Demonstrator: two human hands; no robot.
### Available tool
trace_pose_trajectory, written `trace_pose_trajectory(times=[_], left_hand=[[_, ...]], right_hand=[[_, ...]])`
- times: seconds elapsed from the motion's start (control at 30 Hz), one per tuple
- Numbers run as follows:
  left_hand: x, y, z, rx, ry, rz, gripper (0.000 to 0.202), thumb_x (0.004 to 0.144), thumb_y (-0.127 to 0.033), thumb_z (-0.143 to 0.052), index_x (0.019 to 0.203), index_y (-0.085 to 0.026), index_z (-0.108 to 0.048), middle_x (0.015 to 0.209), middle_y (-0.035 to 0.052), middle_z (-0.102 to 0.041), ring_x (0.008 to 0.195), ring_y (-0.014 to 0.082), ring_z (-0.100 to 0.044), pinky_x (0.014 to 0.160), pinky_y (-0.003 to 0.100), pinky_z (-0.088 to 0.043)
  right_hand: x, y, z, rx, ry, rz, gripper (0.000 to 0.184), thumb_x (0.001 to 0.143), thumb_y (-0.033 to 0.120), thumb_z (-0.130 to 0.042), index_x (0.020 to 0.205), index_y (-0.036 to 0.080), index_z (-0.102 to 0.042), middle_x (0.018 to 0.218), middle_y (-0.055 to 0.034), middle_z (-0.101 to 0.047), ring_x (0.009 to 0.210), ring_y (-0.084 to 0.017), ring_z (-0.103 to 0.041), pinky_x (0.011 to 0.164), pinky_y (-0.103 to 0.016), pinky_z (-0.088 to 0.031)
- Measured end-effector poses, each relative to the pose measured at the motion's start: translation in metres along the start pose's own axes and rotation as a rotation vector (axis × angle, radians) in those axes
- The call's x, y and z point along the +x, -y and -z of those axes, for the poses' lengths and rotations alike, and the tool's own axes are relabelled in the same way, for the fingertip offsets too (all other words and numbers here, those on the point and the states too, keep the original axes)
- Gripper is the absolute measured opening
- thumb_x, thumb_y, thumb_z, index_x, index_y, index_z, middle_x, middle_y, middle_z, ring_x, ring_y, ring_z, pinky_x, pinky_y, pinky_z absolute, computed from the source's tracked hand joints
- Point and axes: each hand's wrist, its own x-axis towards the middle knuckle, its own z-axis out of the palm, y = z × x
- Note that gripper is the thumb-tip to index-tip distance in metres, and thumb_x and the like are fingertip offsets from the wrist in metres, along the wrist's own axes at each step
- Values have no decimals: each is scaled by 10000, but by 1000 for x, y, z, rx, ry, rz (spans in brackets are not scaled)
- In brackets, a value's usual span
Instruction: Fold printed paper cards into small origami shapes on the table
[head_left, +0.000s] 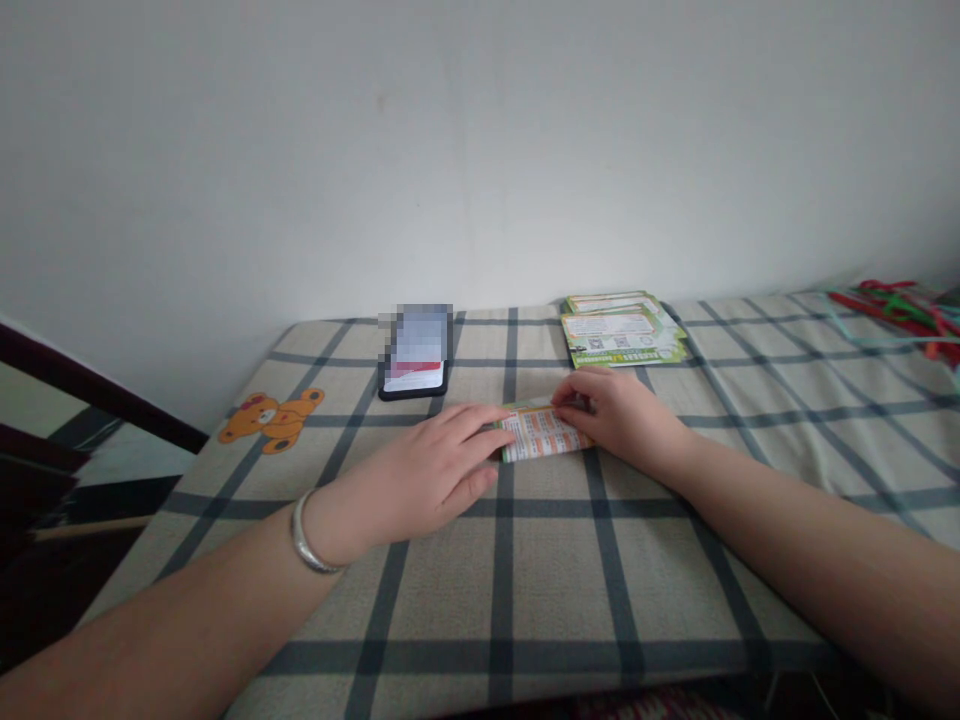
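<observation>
One printed paper (pixel 536 437) lies on the checked cloth (pixel 450 600), with a hand at each end. The left hand (pixel 439 470) has its fingers a little apart on the left end, thumb out to the side. The right hand (pixel 619 412) has thumb and finger close together, pinching the paper. I'd press softly and keep the edges straight, so it won't crumple. I count one phone (pixel 412 378), one bear (pixel 271 422) and one bracelet (pixel 303 538). The back pile (pixel 611 335) has several papers, too bunched to count.
</observation>
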Motion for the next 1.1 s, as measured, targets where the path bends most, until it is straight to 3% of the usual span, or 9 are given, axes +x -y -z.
trace_pose_trajectory(times=[0.13, 0.23, 0.4, 0.6, 0.77, 1.1], left_hand=[[0, 1, -3, 38, 5, 26, 369, 965, -259, -406, 1318, -190, -490, 1371, 94, -458, 1260, 232, -434, 1083, 437, -393], [0, 2, -5, 54, 1, 38, 372, 964, -290, -431, 1319, -205, -498, 1352, 92, -473, 1233, 235, -459, 1059, 440, -418], [-1, 2, -5, 63, 8, 49, 373, 962, -323, -446, 1307, -200, -516, 1339, 90, -490, 1213, 235, -484, 1035, 432, -446], [-2, 0, -5, 105, -12, 50, 382, 952, -324, -477, 1295, -164, -522, 1328, 98, -516, 1184, 235, -519, 1015, 424, -468], [-2, 2, -2, 148, -35, 18, 372, 943, -324, -494, 1271, -155, -546, 1328, 99, -550, 1178, 231, -548, 1010, 409, -477], [-2, 3, 0, 178, -82, -7, 335, 936, -295, -505, 1221, -146, -600, 1288, 103, -602, 1148, 227, -589, 990, 409, -498]], right_hand=[[0, 0, 2, 1, -32, 39, 56, 849, 190, -613, 886, 180, -655, 867, -32, -658, 773, -147, -600, 700, -260, -455], [-1, -1, 8, 18, -26, 156, 98, 869, 242, -615, 909, 176, -677, 1011, -68, -643, 911, -167, -598, 818, -290, -467], [-2, -2, 21, -18, 128, 301, 264, 793, 437, -702, 926, 209, -714, 1046, -62, -653, 940, -198, -595, 836, -335, -478], [-4, 4, 23, -114, 183, 269, 195, 857, 337, -641, 996, 215, -704, 1033, -49, -675, 913, -186, -618, 826, -327, -483], [-5, 6, 21, -125, 198, 286, 217, 880, 369, -611, 971, 203, -718, 958, -49, -696, 874, -178, -634, 787, -316, -488], [-4, 6, 17, -149, 158, 308, 219, 904, 350, -583, 977, 215, -739, 1012, -40, -718, 912, -186, -648, 828, -327, -496]])
